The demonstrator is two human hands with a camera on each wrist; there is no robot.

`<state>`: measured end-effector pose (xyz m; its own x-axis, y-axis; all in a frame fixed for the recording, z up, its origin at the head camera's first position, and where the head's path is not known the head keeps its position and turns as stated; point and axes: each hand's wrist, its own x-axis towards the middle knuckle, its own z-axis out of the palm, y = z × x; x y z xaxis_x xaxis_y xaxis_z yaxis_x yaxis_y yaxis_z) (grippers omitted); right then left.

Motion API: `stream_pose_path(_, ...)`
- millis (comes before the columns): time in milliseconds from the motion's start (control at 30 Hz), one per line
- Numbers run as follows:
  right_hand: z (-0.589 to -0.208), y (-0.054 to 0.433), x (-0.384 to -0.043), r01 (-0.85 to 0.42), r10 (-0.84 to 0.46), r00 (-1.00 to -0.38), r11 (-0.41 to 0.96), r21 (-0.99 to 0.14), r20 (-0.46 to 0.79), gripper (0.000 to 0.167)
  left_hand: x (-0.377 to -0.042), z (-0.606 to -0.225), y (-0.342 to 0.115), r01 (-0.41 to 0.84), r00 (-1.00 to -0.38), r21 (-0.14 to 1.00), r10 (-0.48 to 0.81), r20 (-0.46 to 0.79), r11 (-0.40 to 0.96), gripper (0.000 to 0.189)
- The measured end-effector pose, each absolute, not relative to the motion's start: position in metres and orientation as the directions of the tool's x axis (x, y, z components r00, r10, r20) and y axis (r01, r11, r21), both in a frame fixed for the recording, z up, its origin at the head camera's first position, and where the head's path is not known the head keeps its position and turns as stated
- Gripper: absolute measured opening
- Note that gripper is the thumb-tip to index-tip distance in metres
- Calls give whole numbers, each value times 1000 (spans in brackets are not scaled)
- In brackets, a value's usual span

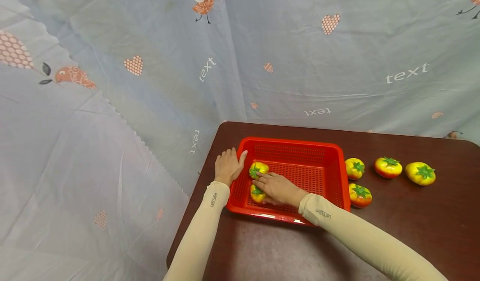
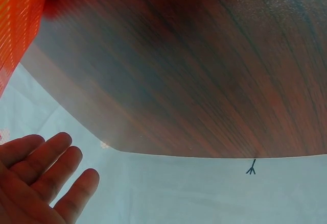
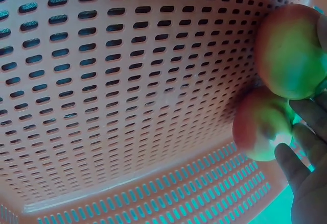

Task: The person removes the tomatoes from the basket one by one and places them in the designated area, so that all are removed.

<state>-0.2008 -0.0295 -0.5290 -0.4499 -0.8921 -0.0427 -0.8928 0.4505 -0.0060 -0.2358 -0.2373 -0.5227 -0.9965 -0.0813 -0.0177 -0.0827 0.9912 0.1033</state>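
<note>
Inside the red plastic basket (image 1: 285, 140) at its left end lie two yellow-and-red persimmons with green leafy tops, a far persimmon (image 1: 258, 168) and a near persimmon (image 1: 256, 195). My right hand (image 1: 279, 188) reaches in from the right and holds the near persimmon (image 3: 291, 50) between thumb and fingers. Its other fingertips come up against the far persimmon (image 3: 260, 127). My left hand (image 1: 228, 165) is at the basket's left rim, fingers extended, thumb by the edge. In the left wrist view, those fingers (image 2: 76, 196) hold nothing.
Right of the basket on the dark wooden table (image 1: 397, 214) lie several more persimmons. One persimmon (image 1: 354, 168) and another persimmon (image 1: 360, 195) sit close against the basket's right side. Printed cloth (image 1: 285, 64) hangs behind the table and along its left side.
</note>
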Motion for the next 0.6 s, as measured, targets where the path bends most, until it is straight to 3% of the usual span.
stream_pose_path(600, -512, -19, -211, -868, -872, -490, 485, -105, 17, 68, -237, -524, -237, -89, -996, 93, -86, -30, 992, 81)
